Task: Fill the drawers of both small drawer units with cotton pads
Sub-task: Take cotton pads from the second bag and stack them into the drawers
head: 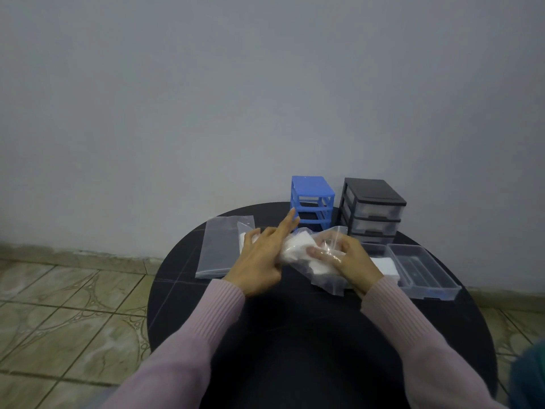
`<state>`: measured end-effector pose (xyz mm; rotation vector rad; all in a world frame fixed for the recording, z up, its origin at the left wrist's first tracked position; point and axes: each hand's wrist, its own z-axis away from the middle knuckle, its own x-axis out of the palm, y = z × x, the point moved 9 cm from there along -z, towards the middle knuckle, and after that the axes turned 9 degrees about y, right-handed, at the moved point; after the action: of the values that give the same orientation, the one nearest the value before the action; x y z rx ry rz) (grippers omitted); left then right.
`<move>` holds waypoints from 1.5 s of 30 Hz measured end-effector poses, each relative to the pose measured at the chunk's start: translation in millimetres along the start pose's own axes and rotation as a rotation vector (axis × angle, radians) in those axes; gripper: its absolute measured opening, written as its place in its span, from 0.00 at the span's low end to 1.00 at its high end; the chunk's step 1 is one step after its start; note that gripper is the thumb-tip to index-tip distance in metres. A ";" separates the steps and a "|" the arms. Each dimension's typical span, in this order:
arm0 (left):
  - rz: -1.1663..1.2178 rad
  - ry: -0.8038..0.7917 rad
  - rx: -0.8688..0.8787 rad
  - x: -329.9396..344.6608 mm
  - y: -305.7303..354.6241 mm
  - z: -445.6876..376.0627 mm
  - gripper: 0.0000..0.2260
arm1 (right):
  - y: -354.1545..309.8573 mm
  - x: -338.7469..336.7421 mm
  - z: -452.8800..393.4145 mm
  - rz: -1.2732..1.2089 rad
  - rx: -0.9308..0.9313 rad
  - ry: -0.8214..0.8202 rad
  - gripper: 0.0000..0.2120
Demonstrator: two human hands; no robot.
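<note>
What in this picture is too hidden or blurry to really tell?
- Head view: the count of cotton pads is unclear; the crinkled plastic bag and both hands blur them.
- Contents of the black drawer unit: frosted fronts hide them.
- The blue drawer unit: its lower part sits behind the left hand.
- The right hand fingertips: covered by the bag.

A round black table [182, 290] stands by the wall and carries a blue drawer unit [312, 199] and a black drawer unit [373, 209] side by side at the back, a flat clear plastic bag [219, 249] on the left and two clear drawers [424, 270] on the right.
</note>
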<state>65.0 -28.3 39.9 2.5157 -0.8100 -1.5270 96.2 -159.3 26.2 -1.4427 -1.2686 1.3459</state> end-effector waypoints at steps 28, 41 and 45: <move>0.103 -0.142 -0.105 14.9 -2.0 1.7 0.35 | 8.6 -18.6 -8.0 0.146 -0.083 0.035 0.10; 0.200 -0.073 -0.113 12.6 0.9 -1.2 0.26 | 2.9 -18.7 -7.7 0.193 -0.172 0.013 0.09; 0.205 -0.072 -0.132 15.5 -3.0 -2.8 0.26 | 4.0 -20.8 -7.9 0.186 -0.163 0.036 0.07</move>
<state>74.2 -33.8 27.8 2.2212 -0.9131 -1.5545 105.9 -179.7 27.9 -1.7262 -1.2702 1.3549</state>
